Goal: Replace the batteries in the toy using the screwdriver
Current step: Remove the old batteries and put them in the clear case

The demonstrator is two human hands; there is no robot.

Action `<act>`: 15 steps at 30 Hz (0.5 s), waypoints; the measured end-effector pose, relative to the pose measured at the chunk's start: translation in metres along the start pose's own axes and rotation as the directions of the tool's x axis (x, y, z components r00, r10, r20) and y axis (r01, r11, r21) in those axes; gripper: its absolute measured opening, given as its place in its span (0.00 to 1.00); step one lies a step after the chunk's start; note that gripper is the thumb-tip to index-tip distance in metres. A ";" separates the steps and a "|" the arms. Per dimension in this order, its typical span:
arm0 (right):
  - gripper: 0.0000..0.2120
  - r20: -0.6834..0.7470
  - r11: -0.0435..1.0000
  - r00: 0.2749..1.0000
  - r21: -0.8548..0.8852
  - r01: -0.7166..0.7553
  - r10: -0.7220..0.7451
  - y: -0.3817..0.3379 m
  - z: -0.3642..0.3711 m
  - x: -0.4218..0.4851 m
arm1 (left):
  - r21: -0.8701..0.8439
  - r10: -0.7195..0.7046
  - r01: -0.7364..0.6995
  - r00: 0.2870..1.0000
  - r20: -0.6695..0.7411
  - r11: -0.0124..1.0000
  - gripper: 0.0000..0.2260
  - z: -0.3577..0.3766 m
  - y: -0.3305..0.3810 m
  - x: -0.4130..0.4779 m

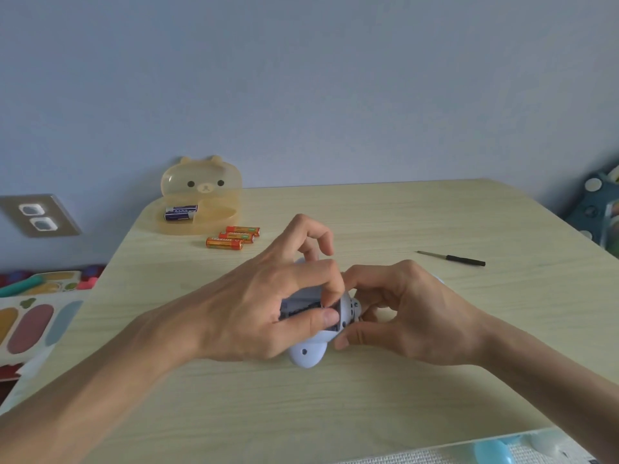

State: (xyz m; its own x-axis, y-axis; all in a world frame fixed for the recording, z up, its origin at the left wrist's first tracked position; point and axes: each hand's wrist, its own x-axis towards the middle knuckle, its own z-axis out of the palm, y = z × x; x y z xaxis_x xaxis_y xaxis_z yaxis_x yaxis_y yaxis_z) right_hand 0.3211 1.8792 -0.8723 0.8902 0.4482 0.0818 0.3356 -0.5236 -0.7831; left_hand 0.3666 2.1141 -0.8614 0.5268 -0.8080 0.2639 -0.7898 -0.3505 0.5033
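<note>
Toy point(306, 354), pale blue, sits on the surface point(335, 413) between both hands, with its battery compartment point(298, 304) open upward. The left hand point(254, 306) curls over it, thumb and forefinger pinching inside. The right hand point(412, 316) grips the round end. The step probably goes best with the right hand bracing firmly while the left works one end first. Beyond the left hand lie three orange batteries point(234, 237), and beyond the right lies the screwdriver point(452, 257).

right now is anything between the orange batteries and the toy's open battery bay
Nothing lies on the table between the orange batteries and the toy. The left hand grips the toy from above, though, its thumb and fingers over the open bay, and the right hand holds the toy's end.
</note>
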 end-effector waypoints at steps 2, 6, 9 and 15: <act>0.13 0.001 1.000 1.000 -0.011 0.001 -0.001 -0.001 0.000 -0.001 | 0.009 0.004 -0.004 1.000 -0.021 1.000 0.07 -0.005 -0.001 0.000; 0.14 -0.002 1.000 1.000 -0.031 0.003 -0.003 -0.003 -0.001 -0.002 | 0.082 -0.013 0.020 0.996 -0.088 0.996 0.08 -0.012 0.001 0.000; 0.14 -0.023 0.999 1.000 -0.051 0.000 -0.002 -0.004 -0.002 -0.003 | 0.138 -0.038 0.055 0.992 -0.122 0.989 0.08 -0.016 -0.002 -0.002; 0.15 -0.054 0.996 0.998 -0.075 -0.037 0.033 0.001 -0.003 -0.007 | -0.123 -0.125 0.099 0.966 -0.228 0.988 0.05 -0.018 -0.006 -0.007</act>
State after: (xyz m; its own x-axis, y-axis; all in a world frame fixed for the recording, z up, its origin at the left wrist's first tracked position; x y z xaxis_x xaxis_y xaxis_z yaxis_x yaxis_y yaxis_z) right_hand 0.3164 1.8732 -0.8719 0.9161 0.3909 0.0893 0.3248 -0.5928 -0.7369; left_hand 0.3732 2.1301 -0.8513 0.6790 -0.6284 0.3797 -0.6894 -0.3678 0.6241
